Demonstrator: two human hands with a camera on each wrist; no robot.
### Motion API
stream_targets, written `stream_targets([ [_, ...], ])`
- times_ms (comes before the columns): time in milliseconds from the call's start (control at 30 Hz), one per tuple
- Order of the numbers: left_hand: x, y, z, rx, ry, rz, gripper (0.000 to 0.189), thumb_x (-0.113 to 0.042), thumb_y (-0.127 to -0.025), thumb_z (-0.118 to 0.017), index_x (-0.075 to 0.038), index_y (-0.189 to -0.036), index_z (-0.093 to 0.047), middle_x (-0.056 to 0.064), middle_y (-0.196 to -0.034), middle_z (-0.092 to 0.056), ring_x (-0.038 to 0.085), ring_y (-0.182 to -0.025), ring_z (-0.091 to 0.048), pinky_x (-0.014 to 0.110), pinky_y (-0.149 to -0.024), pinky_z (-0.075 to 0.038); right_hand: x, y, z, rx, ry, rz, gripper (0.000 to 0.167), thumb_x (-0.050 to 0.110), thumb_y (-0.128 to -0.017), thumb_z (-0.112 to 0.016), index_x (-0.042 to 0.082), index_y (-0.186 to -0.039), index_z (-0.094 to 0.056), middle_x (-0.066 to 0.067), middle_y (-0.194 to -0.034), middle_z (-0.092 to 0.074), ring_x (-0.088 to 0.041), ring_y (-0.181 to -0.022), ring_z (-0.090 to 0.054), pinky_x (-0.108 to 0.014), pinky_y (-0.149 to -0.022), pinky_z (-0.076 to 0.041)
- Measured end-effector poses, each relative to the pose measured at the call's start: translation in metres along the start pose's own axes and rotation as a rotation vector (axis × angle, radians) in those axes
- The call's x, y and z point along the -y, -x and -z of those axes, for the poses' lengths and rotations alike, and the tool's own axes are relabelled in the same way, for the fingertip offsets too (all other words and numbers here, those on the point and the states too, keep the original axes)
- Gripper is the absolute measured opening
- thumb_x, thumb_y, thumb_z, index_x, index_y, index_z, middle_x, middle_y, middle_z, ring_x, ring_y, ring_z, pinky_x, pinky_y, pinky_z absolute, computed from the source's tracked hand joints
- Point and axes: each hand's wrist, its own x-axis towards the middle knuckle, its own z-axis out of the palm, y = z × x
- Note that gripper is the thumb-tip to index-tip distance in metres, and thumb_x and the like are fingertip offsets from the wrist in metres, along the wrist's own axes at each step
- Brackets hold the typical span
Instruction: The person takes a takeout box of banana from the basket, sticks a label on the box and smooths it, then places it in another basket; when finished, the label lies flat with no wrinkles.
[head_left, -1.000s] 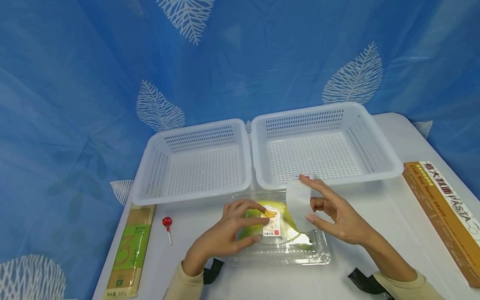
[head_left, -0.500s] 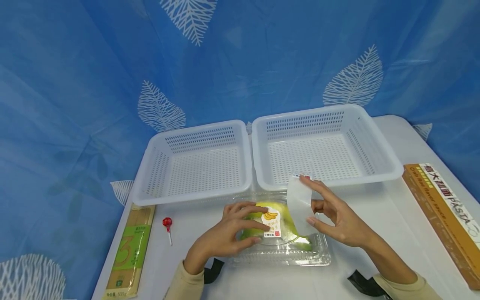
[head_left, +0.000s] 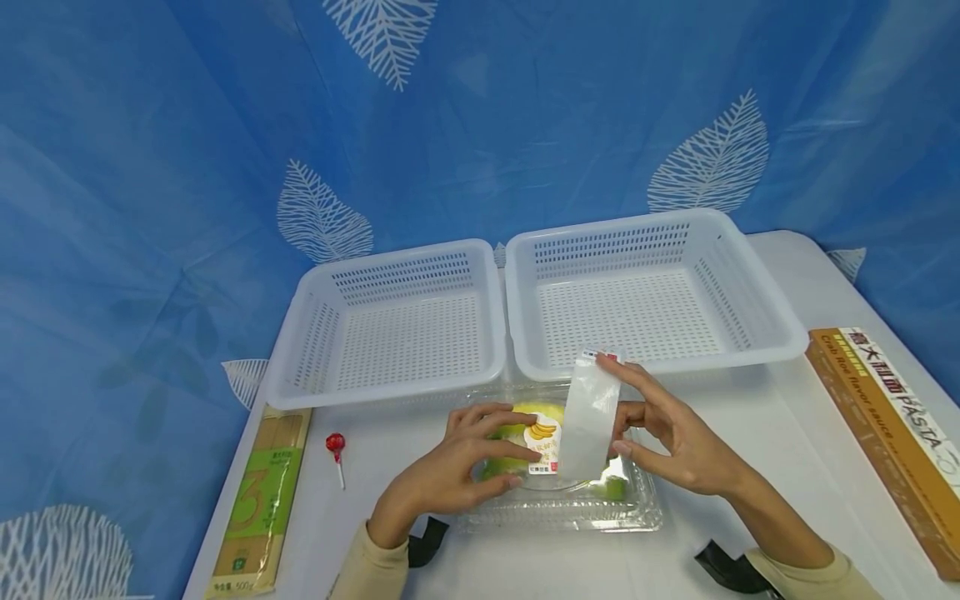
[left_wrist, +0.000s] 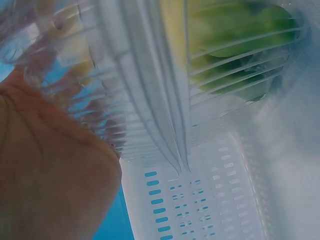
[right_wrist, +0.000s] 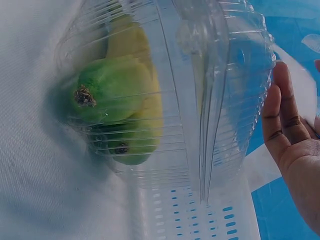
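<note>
White paper strip (head_left: 588, 421), low centre in the head frame, is pinched between thumb and fingers of the right grip (head_left: 671, 433), above a clear plastic box (head_left: 570, 517) with green and yellow fruit (head_left: 617, 488) inside. The left grip (head_left: 457, 458) holds nothing, its fingers spread over the lid beside a banana label (head_left: 549, 446). Two white baskets (head_left: 412, 342) sit at the frame's centre. On the bench (head_left: 585, 567), a noodle packet (head_left: 262, 500) and red lollipop (head_left: 335, 443) lie lower left, a pasta box (head_left: 885, 433) lower right.
</note>
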Motion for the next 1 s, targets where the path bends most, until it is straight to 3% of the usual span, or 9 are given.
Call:
stream_targets([
  [100, -0.001, 0.0, 0.0, -0.002, -0.009, 0.007, 0.027, -0.028, -0.094, -0.066, -0.027, -0.121, -0.07, -0.005, -0.15, -0.046, 0.02, -0.144, -0.028, 0.056, -0.108, -0.019, 0.0, -0.002, 0.0, 0.013, -0.03, 0.031, 0.086, -0.023, -0.081, -0.055, -0.008, -0.153, -0.011, -0.009, -0.105, -0.061, -0.021, -0.081, -0.067, -0.025, -0.093, -0.048],
  [267, -0.002, 0.001, 0.0, -0.012, -0.032, 0.002, 0.027, -0.027, -0.093, -0.067, -0.027, -0.12, -0.071, -0.006, -0.149, -0.046, 0.023, -0.143, -0.03, 0.058, -0.107, -0.02, 0.001, -0.002, 0.001, -0.034, -0.017, -0.015, 0.076, -0.023, -0.084, -0.054, -0.008, -0.151, -0.021, -0.008, -0.14, -0.043, -0.02, -0.095, -0.069, -0.026, -0.091, -0.051],
  [367, -0.002, 0.002, 0.0, -0.015, -0.02, -0.004, 0.027, -0.026, -0.093, -0.066, -0.026, -0.12, -0.07, -0.005, -0.15, -0.046, 0.023, -0.144, -0.029, 0.058, -0.108, -0.019, 0.002, -0.002, 0.001, -0.086, 0.002, -0.054, 0.068, -0.022, -0.085, -0.055, -0.009, -0.147, -0.03, -0.002, -0.146, -0.041, -0.017, -0.101, -0.067, -0.025, -0.088, -0.053],
  [533, -0.003, 0.004, 0.001, -0.037, -0.01, -0.016, 0.027, -0.025, -0.093, -0.067, -0.025, -0.119, -0.071, -0.004, -0.149, -0.047, 0.025, -0.144, -0.03, 0.06, -0.107, -0.019, 0.001, -0.001, 0.001, -0.169, 0.024, -0.06, 0.051, -0.023, -0.084, -0.057, -0.014, -0.133, -0.048, 0.003, -0.136, -0.055, -0.009, -0.09, -0.063, -0.021, -0.073, -0.051],
  [700, -0.005, 0.007, 0.004, -0.104, -0.038, -0.032, 0.028, -0.024, -0.091, -0.069, -0.025, -0.12, -0.069, -0.003, -0.147, -0.048, 0.027, -0.143, -0.032, 0.061, -0.105, -0.022, 0.003, -0.001, -0.001, -0.212, 0.012, -0.1, 0.034, -0.019, -0.083, -0.061, -0.004, -0.114, -0.065, 0.004, -0.116, -0.066, -0.009, -0.076, -0.053, -0.027, -0.059, -0.04],
  [767, -0.006, 0.008, 0.007, -0.132, -0.035, -0.047, 0.03, -0.024, -0.091, -0.069, -0.024, -0.121, -0.068, -0.001, -0.147, -0.048, 0.026, -0.142, -0.034, 0.062, -0.105, -0.022, 0.005, -0.001, -0.002, -0.199, -0.009, -0.117, 0.034, -0.018, -0.084, -0.063, 0.0, -0.112, -0.067, 0.004, -0.114, -0.066, -0.009, -0.07, -0.052, -0.028, -0.054, -0.04],
  [900, -0.008, 0.01, 0.013, -0.181, 0.004, -0.089, 0.032, -0.022, -0.091, -0.07, -0.02, -0.123, -0.067, 0.002, -0.148, -0.046, 0.023, -0.14, -0.036, 0.063, -0.105, -0.024, 0.006, -0.002, -0.004, -0.125, -0.071, -0.119, 0.041, -0.017, -0.087, -0.059, 0.002, -0.123, -0.063, 0.002, -0.126, -0.059, -0.007, -0.064, -0.058, -0.026, -0.049, -0.047],
  [933, -0.009, 0.01, 0.015, -0.192, 0.015, -0.101, 0.033, -0.021, -0.091, -0.07, -0.019, -0.124, -0.066, 0.002, -0.148, -0.046, 0.023, -0.14, -0.036, 0.064, -0.104, -0.024, 0.007, -0.002, -0.004, -0.099, -0.079, -0.116, 0.043, -0.017, -0.088, -0.057, 0.001, -0.127, -0.06, 0.002, -0.131, -0.056, -0.007, -0.067, -0.061, -0.025, -0.052, -0.051],
  [1000, -0.011, 0.009, 0.018, -0.212, 0.036, -0.123, 0.033, -0.018, -0.091, -0.07, -0.017, -0.124, -0.066, 0.003, -0.148, -0.045, 0.023, -0.14, -0.036, 0.065, -0.104, -0.024, 0.007, -0.002, -0.005, -0.05, -0.064, -0.112, 0.046, -0.017, -0.09, -0.056, 0.0, -0.132, -0.056, 0.002, -0.137, -0.052, -0.007, -0.09, -0.066, -0.022, -0.068, -0.056],
])
